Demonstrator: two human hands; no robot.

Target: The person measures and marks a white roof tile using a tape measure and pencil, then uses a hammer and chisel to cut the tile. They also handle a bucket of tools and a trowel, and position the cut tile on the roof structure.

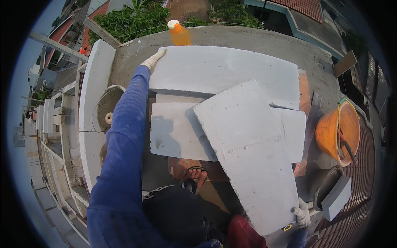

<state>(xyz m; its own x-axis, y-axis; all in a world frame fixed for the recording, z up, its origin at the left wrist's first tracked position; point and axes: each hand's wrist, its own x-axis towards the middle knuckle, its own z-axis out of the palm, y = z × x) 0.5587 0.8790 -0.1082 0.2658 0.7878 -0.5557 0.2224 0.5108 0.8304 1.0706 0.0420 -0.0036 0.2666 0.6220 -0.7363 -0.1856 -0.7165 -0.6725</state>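
Note:
My left hand, in a white glove, reaches far forward and grips the left end of a long white block. Under it, nearer me, lies another white block. A third white block lies slantwise across these, its near end reaching toward my right side. My right hand, also gloved, is closed at that block's near right corner, the thumb over its edge; the other fingers are partly hidden.
An orange bottle stands beyond the blocks. On the right are an orange bucket with a red-handled tool, a dark bucket and a small white block piece. A mortar-smeared bucket stands left, beside a white block wall. My foot shows below.

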